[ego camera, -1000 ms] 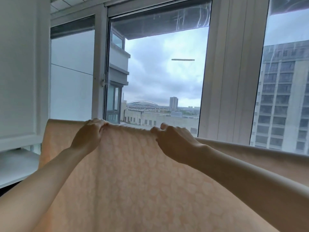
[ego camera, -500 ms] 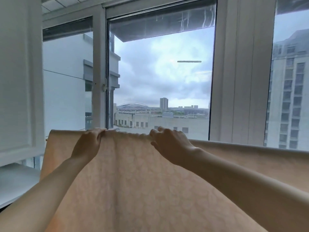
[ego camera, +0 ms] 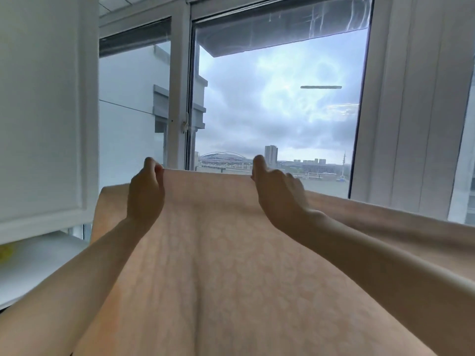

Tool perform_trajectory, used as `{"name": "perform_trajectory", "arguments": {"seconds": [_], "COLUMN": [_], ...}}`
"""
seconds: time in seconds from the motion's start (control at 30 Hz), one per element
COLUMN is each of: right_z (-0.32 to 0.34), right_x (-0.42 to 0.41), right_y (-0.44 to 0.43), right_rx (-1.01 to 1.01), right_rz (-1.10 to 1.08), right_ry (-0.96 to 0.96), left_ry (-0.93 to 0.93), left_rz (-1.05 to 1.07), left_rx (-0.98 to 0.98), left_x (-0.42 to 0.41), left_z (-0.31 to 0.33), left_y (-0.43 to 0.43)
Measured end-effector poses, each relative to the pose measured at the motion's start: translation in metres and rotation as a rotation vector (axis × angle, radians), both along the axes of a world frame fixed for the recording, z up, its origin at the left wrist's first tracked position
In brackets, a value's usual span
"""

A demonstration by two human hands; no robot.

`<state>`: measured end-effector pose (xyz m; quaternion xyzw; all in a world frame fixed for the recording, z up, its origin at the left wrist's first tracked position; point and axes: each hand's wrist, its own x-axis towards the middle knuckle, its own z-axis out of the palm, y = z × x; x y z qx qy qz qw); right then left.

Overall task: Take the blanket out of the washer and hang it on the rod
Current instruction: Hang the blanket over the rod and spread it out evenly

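A peach blanket with a faint blotchy pattern fills the lower half of the head view, stretched out in front of the window. My left hand pinches its top edge at the left. My right hand pinches the same edge further right. Between the two hands the edge is lifted and taut. To either side it drops lower. The rod is hidden behind the cloth, and the washer is out of view.
A white cabinet door stands close at the left, with a white shelf below it. Window frames and glass are right behind the blanket, and a wide white pillar is at the right.
Both hands have moved apart along the blanket's top edge and lifted it, so the stretch between them is now taut and raised. The view has tilted slightly.
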<state>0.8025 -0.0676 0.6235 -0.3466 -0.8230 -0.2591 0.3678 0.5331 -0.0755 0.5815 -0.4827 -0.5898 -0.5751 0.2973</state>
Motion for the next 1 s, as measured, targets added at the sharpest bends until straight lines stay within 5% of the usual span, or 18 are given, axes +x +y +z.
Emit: {"name": "perform_trajectory", "arguments": {"seconds": [0.2,0.5,1.0], "right_z": [-0.041,-0.042,-0.043], "right_x": [0.003,-0.012,-0.086], "right_y": [-0.005,0.02,0.043], "right_rx": [0.129,0.007,0.021], "right_rz": [0.267,0.234,0.259], "right_ry": [-0.168,-0.243,-0.287], "left_ry": [0.089,0.266,-0.059], "left_rz": [0.016,0.011,0.112], "left_rx": [-0.093,-0.209,-0.31], "left_x": [-0.017,-0.031,-0.114], "left_z": [-0.052,-0.079,-0.066], "left_y": [-0.024,0.004,0.021]}}
